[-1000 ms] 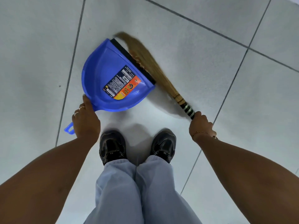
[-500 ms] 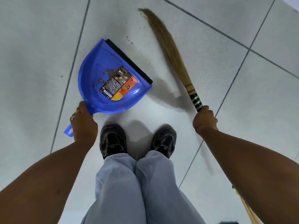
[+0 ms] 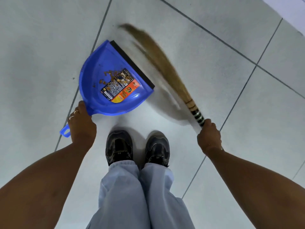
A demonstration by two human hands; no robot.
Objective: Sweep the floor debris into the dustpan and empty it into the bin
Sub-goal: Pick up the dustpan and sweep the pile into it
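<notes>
A blue dustpan with a black rubber lip and a printed label lies flat on the pale tiled floor, its mouth facing up and right. Small brown debris is scattered inside it, over the label's upper part. My left hand grips the dustpan's handle, whose loop end sticks out to the left of the hand. My right hand holds the striped handle of a grass broom. The blurred bristles slant up and left, just right of the dustpan's lip.
My two black shoes and light trouser legs stand just below the dustpan. Grey grout lines cross the pale floor tiles. A small dark speck lies left of the pan. No bin is in view.
The broom lifted away up and right from the pan's lip, then swung back left towards it. Brown debris that was not visible a second ago now lies in the dustpan.
</notes>
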